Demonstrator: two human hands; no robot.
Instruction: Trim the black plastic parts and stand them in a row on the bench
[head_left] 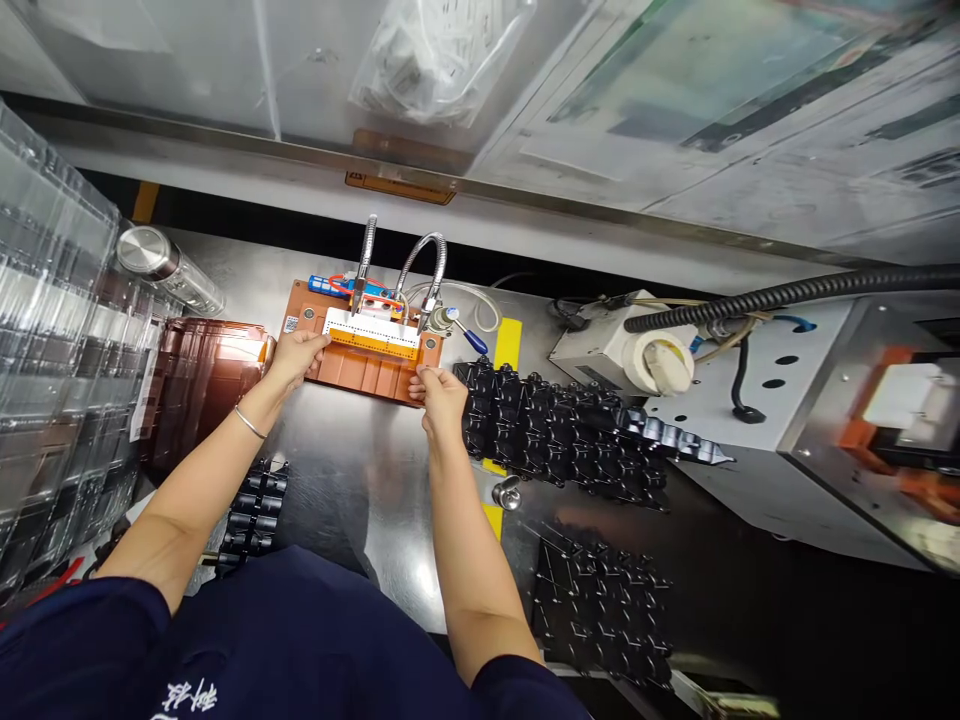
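A strip with dark dots, white above and orange below (375, 341), lies across a copper-brown fixture plate (352, 373). At its left end my left hand (297, 357) is closed in a pinch, thumb and forefinger on the edge. My right hand (444, 397) is also pinched, at the strip's lower right corner beside the plate's edge; the exact contact there is small. Two bent metal hoses (429, 245) reach down behind the strip. A blue-handled lever (474, 341) sticks out at the plate's right.
Black moulded trays (555, 425) lie on the metal table to the right, and another black tray (604, 605) is nearer. Clear plastic trays (60, 330) are stacked at the left beside a steel flask (169, 265). A white machine (739, 400) stands at the right. A shelf hangs overhead.
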